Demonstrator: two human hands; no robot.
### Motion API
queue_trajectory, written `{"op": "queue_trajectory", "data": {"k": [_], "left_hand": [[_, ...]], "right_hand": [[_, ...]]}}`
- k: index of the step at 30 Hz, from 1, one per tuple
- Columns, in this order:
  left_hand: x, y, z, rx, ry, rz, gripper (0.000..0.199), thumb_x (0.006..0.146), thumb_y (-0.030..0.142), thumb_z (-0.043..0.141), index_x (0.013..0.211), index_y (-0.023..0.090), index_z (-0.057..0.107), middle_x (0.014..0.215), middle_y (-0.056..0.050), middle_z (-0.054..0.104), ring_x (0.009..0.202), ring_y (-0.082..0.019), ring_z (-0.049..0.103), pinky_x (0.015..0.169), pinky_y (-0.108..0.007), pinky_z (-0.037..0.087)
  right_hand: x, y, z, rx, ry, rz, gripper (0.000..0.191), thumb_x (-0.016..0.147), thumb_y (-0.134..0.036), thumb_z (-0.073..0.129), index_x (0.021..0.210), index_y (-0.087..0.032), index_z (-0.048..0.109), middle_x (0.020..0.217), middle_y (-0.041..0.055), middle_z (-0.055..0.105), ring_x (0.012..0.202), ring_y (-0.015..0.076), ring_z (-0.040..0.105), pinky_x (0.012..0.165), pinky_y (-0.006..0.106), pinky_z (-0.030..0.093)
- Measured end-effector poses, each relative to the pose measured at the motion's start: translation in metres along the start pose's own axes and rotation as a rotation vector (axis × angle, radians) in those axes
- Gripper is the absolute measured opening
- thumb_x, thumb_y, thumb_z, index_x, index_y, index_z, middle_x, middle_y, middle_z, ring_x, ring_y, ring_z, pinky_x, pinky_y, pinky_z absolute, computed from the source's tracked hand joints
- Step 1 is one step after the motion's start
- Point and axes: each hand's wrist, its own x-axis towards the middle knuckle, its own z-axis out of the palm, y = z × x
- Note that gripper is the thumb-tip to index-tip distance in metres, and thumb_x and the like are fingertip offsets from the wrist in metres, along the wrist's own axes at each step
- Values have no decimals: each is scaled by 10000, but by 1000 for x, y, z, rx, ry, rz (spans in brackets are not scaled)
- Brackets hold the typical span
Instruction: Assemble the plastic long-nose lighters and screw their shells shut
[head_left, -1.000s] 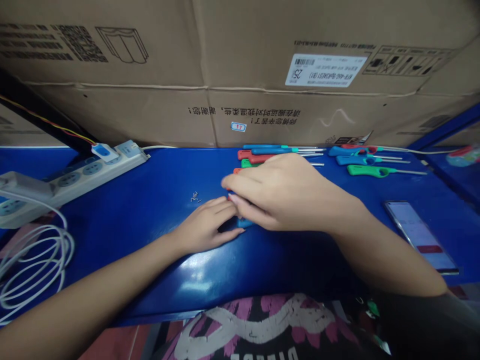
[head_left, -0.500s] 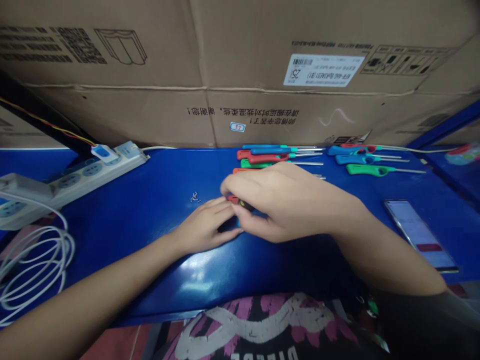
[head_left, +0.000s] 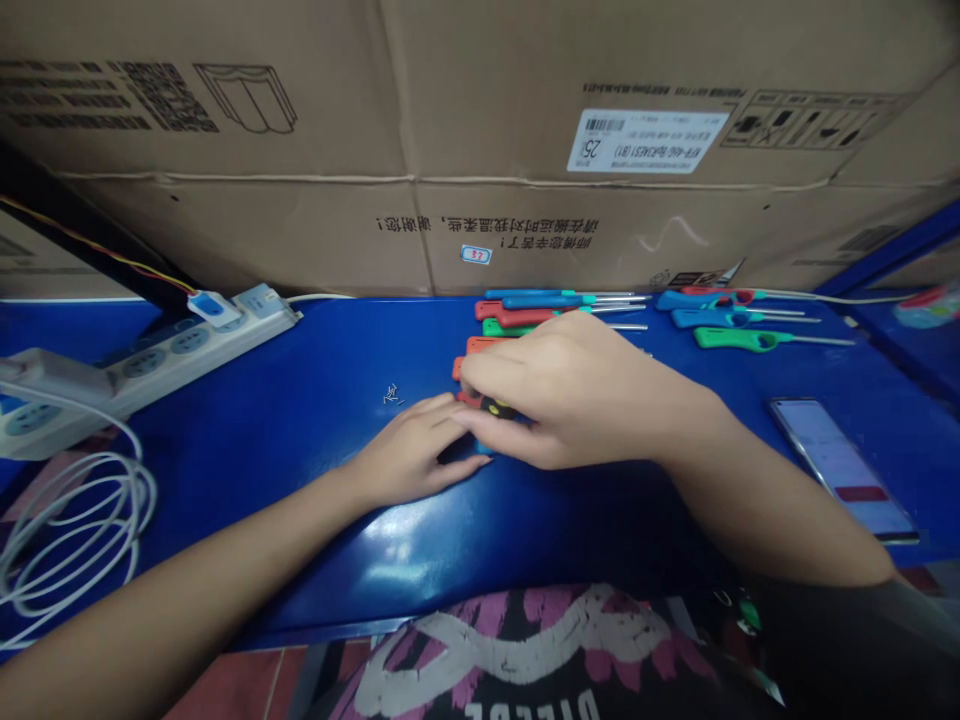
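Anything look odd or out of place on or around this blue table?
The cardboard behind the table stands with its printing upside down. Small screw-like pieces lie loose and jumbled near the left hand, unlike the lighters, laid roughly parallel.

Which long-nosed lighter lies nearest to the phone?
The green long-nosed lighter on the right. It is the only green one there; its red and blue neighbours lie behind it, farther from the phone.

Room btwn pwr strip & lighters, exc. sm. metal pcs; box blocks rear.
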Motion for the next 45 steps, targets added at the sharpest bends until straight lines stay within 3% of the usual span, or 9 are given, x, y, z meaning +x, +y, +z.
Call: {"op": "queue_trajectory", "data": {"k": [10,13,20,25,31,34,37,41,45], "left_hand": [[-2,0,1,30,5,5,193,976,365,579,1044,194,635,998,-82,709,952,-252,652,832,-394,546],[-2,0,1,20,8,4,198,973,355,587,1086,198,627,1051,-81,713,997,-251,652,852,-390,545],[-1,1,-1,-11,-8,-11,195,967,354,617,1084,200,632,1059,-77,711,1003,-237,649,878,-383,534],[0,1,0,-1,1,5,180,966,337,604,1065,188,628,1047,-83,714,989,-247,653,875,-392,535],[0,3,-1,-2,16,-6,210,950,377,647,1064,200,642,1046,-71,721,971,-229,654,871,-374,527],[2,7,-2,-52,0,-32,187,962,372,637,1035,200,635,1028,-57,720,956,-208,644,875,-357,515],[6,10,-4,-52,-20,-52,140,1005,314,564,1010,192,634,989,-56,717,934,-196,644,863,-340,504],[10,14,-9,52,-70,-37,169,1037,280,498,991,187,632,950,-46,708,881,-181,650,835,-325,487],[17,19,-17,254,-158,47,193,1042,299,481,1000,193,637,938,-46,698,870,-196,644,765,-330,457]], "right_hand": [[-1,-2,-2,75,-7,-3,310,904,-268,501,1181,-159,587,1013,55,666,716,158,511,560,300,219],[-1,-2,-3,61,-24,23,228,934,-316,479,1022,-156,615,895,48,661,675,157,492,565,305,221],[-2,3,-7,91,-39,51,185,927,-306,509,1007,-174,610,890,38,665,708,162,529,579,292,251],[-3,1,-5,184,-32,15,311,876,-241,580,1178,-165,595,1022,41,663,751,145,545,572,278,290],[-4,2,-12,408,284,27,39,878,-172,635,913,-189,631,837,-24,622,750,113,556,671,258,395],[-13,7,-22,359,411,150,240,935,-243,617,718,-208,519,680,-43,462,645,112,467,619,276,352],[-32,19,-15,245,264,255,341,977,-359,575,701,-216,436,721,-23,425,648,129,438,608,296,328],[-62,40,17,227,-162,344,114,996,-265,472,932,-198,540,983,61,571,831,177,538,722,303,390],[-84,53,40,330,-314,454,109,968,-239,474,927,-207,570,889,36,639,766,165,548,695,282,372]]}}
